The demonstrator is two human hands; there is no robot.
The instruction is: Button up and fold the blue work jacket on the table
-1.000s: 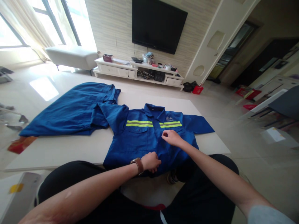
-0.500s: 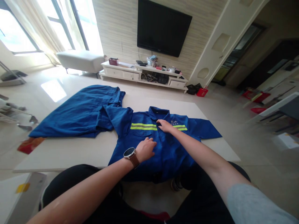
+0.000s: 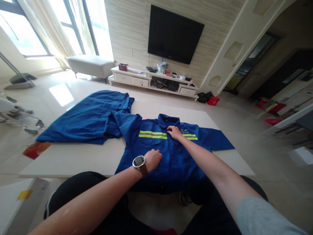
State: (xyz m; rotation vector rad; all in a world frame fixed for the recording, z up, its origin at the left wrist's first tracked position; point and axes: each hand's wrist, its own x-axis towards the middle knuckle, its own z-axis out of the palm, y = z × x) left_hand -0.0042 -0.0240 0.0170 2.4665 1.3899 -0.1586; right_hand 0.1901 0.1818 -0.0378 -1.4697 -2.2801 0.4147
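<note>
A blue jacket [image 3: 151, 156] with yellow-green reflective bands lies front up on a white table [image 3: 73, 160], its collar away from me and its hem over the near edge. My right hand [image 3: 174, 133] pinches the jacket's front edge just below the collar. Lower down, my left hand [image 3: 154, 159], with a watch on the wrist, rests on the jacket's front, its fingers curled; what they hold, if anything, is hidden. Blue trousers or a similar garment [image 3: 83, 117] lie folded at the table's left, touching the jacket's sleeve.
Beyond the table stand a white TV cabinet [image 3: 132, 79] with small items and a grey bench [image 3: 91, 65]. A red bag [image 3: 213, 100] is on the floor. A red item [image 3: 36, 150] shows beside the table's left end. My knees are at the near edge.
The fingers of my left hand have curled in on the jacket, and my right hand's fingers have closed at its front edge. The whole view has shifted slightly.
</note>
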